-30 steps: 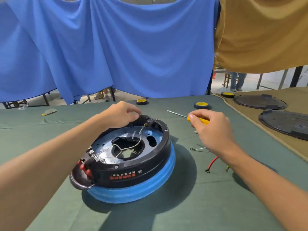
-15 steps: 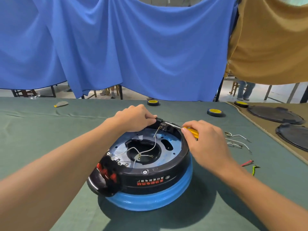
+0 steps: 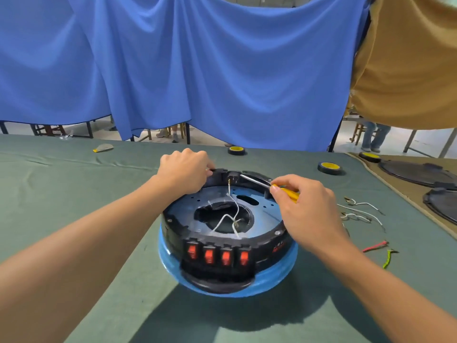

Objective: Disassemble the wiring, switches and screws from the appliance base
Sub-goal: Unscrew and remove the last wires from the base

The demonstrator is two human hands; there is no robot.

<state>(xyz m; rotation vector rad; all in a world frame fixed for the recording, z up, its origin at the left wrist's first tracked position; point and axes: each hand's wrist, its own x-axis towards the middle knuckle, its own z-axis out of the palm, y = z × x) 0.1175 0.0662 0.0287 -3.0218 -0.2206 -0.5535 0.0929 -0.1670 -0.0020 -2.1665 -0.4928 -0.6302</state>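
Now, from the head camera, the appliance base [image 3: 173, 231] sits on the green table [image 3: 74, 194] directly before you, between your two forearms, with its row of red switches [image 3: 217, 254] turned toward you; the part that matters lies on the opposite side, at the far rim, where a small black terminal block [image 3: 232, 177] stands with a white wire [image 3: 232, 214] running down from it into the central hole. Your left hand [image 3: 184, 170] has its fingers curled over the far-left rim and grips it, just beside the block on its left; your right hand [image 3: 304, 204] pinches the yellow-handled screwdriver [image 3: 257, 181] near the front of the handle, to the right of the block and a little nearer to you. The long axis of the screwdriver goes from your right hand up and to the left, low across the rim, and its tip arrives at the right side of the block; whether the tip is seated in a screw I cannot tell, it is too small. So the left hand is the nearer one and holds the base steady, I judge, while the right hand must work along this slanted line; if the shaft stays so flat, the tip may slip off. Loose wires [image 3: 358, 211] lie on the cloth to your right, well apart from the base.
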